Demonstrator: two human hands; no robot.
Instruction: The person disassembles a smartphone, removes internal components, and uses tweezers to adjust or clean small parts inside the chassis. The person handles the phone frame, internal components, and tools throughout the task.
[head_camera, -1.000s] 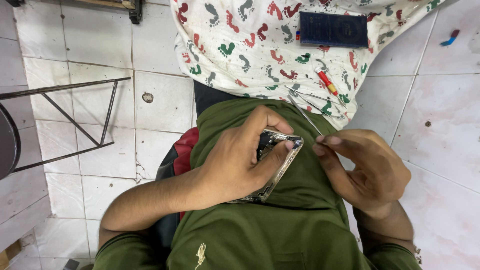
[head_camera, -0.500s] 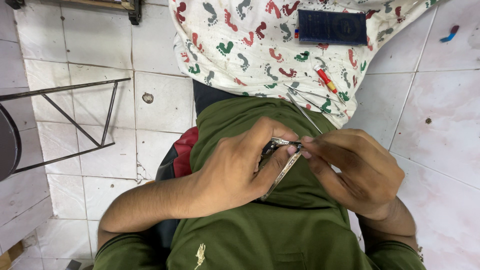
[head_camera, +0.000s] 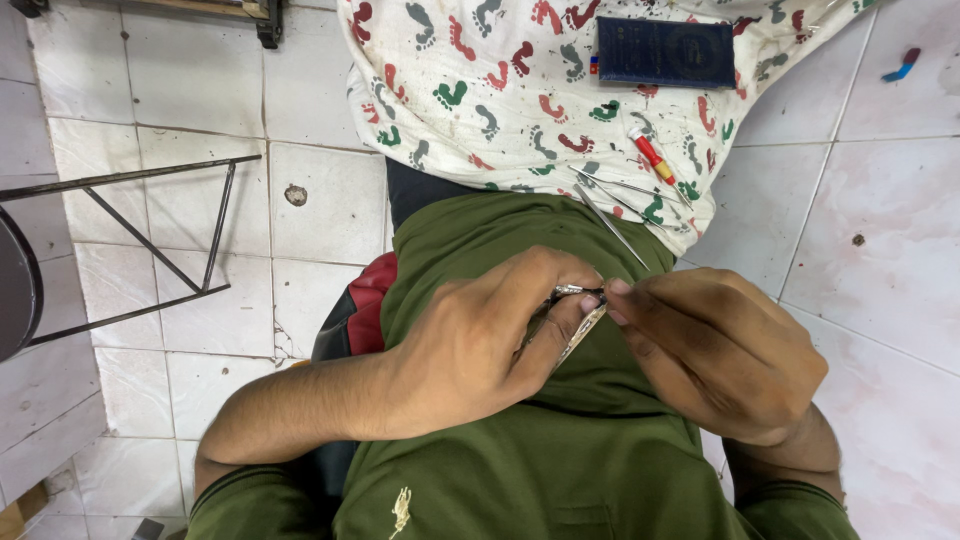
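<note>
My left hand (head_camera: 480, 345) is closed around a small flat metal-edged device (head_camera: 578, 322), held edge-on over my green shirt. Only its thin silvery rim shows between the fingers. My right hand (head_camera: 715, 350) pinches the top edge of the same device with fingertips and thumb, touching the left hand's fingers. Whether a tool is in the right hand is hidden.
A white cloth with coloured footprint marks (head_camera: 520, 100) lies ahead on the tiled floor (head_camera: 180, 90). On it rest a dark blue flat case (head_camera: 665, 52), a red-handled screwdriver (head_camera: 652, 157) and thin metal tweezers (head_camera: 612, 205). A black metal stool frame (head_camera: 150, 240) stands at left.
The device has been turned from face-up to edge-on in my left hand. My right hand has closed in onto its top edge.
</note>
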